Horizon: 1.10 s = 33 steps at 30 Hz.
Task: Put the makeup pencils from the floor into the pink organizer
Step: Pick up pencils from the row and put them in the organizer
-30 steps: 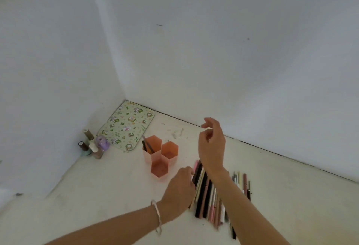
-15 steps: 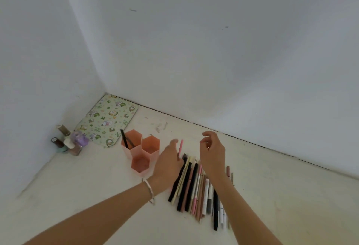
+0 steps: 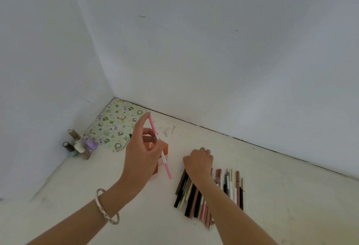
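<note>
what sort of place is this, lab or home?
Likely a bare room corner at home: plain white walls meet a pale floor, with nail polish bottles, a patterned mat and makeup pencils set straight on it.

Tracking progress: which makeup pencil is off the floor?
The pink pencil, gripped slanted in the left hand near the pink organizer; the others lie in a row on the floor.

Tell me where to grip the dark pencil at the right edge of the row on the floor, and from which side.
Pinch the dark pencil at mid-barrel, coming from above and its right: it lies flat, the floor there is bare, and other pencils lie close on its left.
</note>
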{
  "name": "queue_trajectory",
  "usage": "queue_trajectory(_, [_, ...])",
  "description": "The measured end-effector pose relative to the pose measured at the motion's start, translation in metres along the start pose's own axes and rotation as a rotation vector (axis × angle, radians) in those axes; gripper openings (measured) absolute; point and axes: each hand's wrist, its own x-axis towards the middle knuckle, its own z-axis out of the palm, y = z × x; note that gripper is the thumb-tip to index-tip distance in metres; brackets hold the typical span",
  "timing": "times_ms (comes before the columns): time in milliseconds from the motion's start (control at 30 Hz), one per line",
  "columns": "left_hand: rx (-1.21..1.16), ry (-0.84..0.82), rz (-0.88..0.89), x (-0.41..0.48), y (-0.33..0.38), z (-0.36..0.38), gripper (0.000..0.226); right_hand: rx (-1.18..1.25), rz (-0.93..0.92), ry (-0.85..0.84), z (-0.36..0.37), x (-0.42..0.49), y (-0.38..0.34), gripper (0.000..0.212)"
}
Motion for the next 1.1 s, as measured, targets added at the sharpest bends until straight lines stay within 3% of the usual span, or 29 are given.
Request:
queue_trajectory(100, [-0.059, 0.069, 0.049, 0.003, -0.001, -0.012, 0.073, 0.247, 0.041, 0.045, -0.017, 0.005, 0.006, 0.035])
queue_trajectory(300, [-0.020, 0.386, 0.239, 0.036, -0.015, -0.060, 0.072, 1.176, 0.119, 0.091, -0.089, 0.015, 0.005, 0.018])
queue_trajectory(433, [0.163, 0.300, 0.291, 0.036, -0.042, -0.059, 0.067, 1.464, -0.039, 0.324, -0.107, -0.008, -0.028, 0.014])
queue_trajectory(533, [0.441, 0.143, 0.330, 0.028, -0.065, -0.057, 0.048, 1.420, -0.172, 0.463, -0.099, -0.028, -0.057, 0.014])
queue_trajectory(600, [0.590, 0.132, 0.405, 0.022, -0.076, -0.062, 0.032, 1.341, -0.277, 0.509, -0.088, -0.038, -0.073, 0.018])
queue_trajectory(700, [0.540, 0.234, 0.384, 0.012, -0.078, -0.071, 0.037, 1.104, -0.414, 0.489, -0.067, -0.042, -0.086, 0.032])
queue_trajectory(767, [0.486, 0.293, 0.378, 0.004, -0.070, -0.073, 0.033, 0.884, -0.516, 0.423, -0.053, -0.043, -0.089, 0.023])
queue_trajectory(833, [0.400, 0.254, 0.411, -0.009, -0.059, -0.067, 0.025, 0.655, -0.683, 0.453, -0.043, -0.046, -0.089, 0.010])
queue_trajectory(900, [0.319, 0.103, 0.419, -0.027, -0.053, -0.054, 0.022, 0.575, -0.796, 0.533, -0.032, -0.047, -0.084, 0.011])
queue_trajectory(1000, [0.379, -0.223, 0.231, -0.048, -0.058, -0.024, 0.027, 0.853, -0.536, 0.514, -0.044, -0.043, -0.066, 0.026])
queue_trajectory(1100, [0.657, -0.513, 0.040, -0.049, -0.073, 0.022, 0.019, 0.969, -0.328, 0.536, -0.062, -0.031, -0.032, 0.029])
